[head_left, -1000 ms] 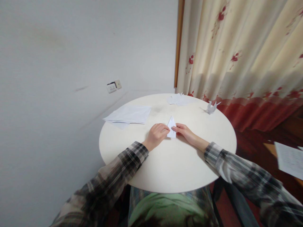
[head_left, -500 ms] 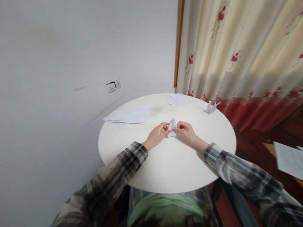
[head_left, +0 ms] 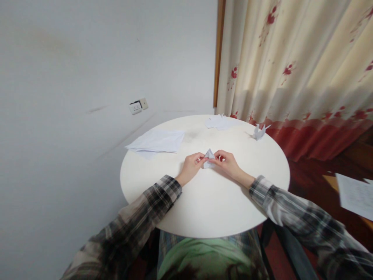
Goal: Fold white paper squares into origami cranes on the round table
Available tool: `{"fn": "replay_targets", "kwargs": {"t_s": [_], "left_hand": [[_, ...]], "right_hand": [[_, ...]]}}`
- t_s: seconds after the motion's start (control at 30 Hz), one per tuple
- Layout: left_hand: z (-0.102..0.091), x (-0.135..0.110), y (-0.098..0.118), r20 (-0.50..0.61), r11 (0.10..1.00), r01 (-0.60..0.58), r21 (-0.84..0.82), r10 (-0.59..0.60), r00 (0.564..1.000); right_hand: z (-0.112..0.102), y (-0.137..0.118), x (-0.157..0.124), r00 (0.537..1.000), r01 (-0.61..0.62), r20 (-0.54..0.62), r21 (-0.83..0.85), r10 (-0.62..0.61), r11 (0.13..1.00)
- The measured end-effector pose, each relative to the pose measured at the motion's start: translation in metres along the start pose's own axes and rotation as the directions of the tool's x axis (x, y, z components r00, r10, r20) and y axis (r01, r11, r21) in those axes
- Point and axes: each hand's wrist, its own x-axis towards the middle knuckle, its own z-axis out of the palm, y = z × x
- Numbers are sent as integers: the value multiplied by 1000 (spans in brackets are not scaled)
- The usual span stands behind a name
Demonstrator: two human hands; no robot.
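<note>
closely paired hands pinch a small folded paper at the table's middle

both forearms, in plaid sleeves, reach from the near edge of the round table (head_left: 204, 210) and converge toward its centre. the left hand (head_left: 190, 168) lies low with its wrist close to the tabletop, fingers curled inward, thumb and fingertips closed on the left edge of the folded paper (head_left: 208, 158). the right hand (head_left: 229, 163) mirrors it, knuckles raised, fingers bent and gripping the right edge of the same piece. the folded paper is white, pointed at the top, and is held between the two hands just above the table's centre; whether its lower edge touches the surface cannot be told.

on the table's far left part lies a stack of white sheets (head_left: 157, 140). at its far edge sits a small heap of folded pieces (head_left: 217, 122), and at its far right edge stands a paper crane (head_left: 258, 132).

off the table to its right, a printed sheet (head_left: 354, 196) shows faint lines of text, too blurred to read. a wall socket (head_left: 136, 106) beyond the table's left side bears no legible marking.
</note>
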Motion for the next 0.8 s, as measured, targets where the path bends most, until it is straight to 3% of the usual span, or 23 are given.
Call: {"fn": "replay_targets", "kwargs": {"t_s": [0.27,0.47,0.63,0.8], "left_hand": [[1,3,-9,36,996,-22,-86,25,999],[0,4,-7,-23,989,-21,-149,18,1000],[-3,4,-4,-143,993,-27,-117,11,990],[-4,4,-3,-189,991,-110,-74,94,977]], "right_hand": [[-3,-3,2,999,41,17,-6,-40,999],[-5,-2,2,999,21,-29,51,-20,998],[-6,-4,1,998,28,-56,28,-26,999],[-6,-5,2,998,29,-59,-9,-30,1000]]}}
